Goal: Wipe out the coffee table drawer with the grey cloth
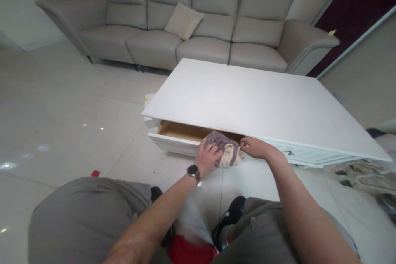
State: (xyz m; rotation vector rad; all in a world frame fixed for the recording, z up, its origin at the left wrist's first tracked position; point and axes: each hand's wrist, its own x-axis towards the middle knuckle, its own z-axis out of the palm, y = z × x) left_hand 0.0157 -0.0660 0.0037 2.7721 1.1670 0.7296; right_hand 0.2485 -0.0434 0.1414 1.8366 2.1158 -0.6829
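A purple-grey and cream folded cloth (230, 153) lies over the front edge of a pulled-out drawer (177, 144) in the head view. My left hand (208, 157), with a watch on its wrist, grips the cloth's left side, the fingers spread over its top. At the cloth's right end, my right hand (254, 147) is closed in a pinch on its edge. The drawer has a wooden inside and a white front; the cloth and my hands hide its right part.
A white coffee table (244, 99) holds the drawer under its top. Behind it stands a grey sofa (204, 51) with a beige cushion (184, 20). A red piece (95, 173) lies on the tiled floor at left. Folded fabric and dark items lie at far right.
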